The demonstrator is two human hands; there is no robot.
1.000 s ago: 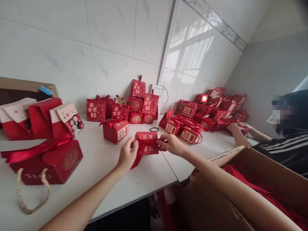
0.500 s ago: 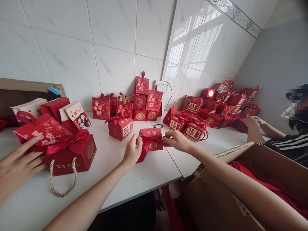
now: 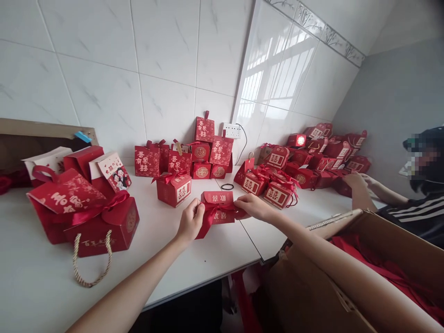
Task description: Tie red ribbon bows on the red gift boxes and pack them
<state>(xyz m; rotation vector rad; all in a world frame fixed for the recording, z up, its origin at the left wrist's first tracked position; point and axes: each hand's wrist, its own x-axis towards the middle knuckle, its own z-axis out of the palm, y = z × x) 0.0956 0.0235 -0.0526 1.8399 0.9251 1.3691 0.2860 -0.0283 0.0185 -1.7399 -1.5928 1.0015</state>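
Note:
A small red gift box (image 3: 222, 200) with printed gold characters sits on the table in front of me, a red satin ribbon (image 3: 207, 223) lying across its top. My left hand (image 3: 192, 218) is closed, pinching the ribbon at the box's left side. On the right side my right hand (image 3: 252, 206) is also closed on the ribbon, its fingers bent at the box's edge. Just behind stands another red box (image 3: 174, 189) with a ribbon bow and a pale character panel. A black ring-shaped band (image 3: 227, 187) lies behind the box.
On the left stand a red bag-like box (image 3: 65, 194) and a bow-tied box with a rope handle (image 3: 92, 259). Red boxes (image 3: 322, 159) are piled along the wall. A cardboard carton (image 3: 312, 282) with red ribbons is at lower right. A co-worker's hands (image 3: 359, 182) work beyond it.
Another person's hand at the far left has left the red bag-like box and gone out of view. The camera view has shifted slightly. My hands still hold the ribbon at the box.

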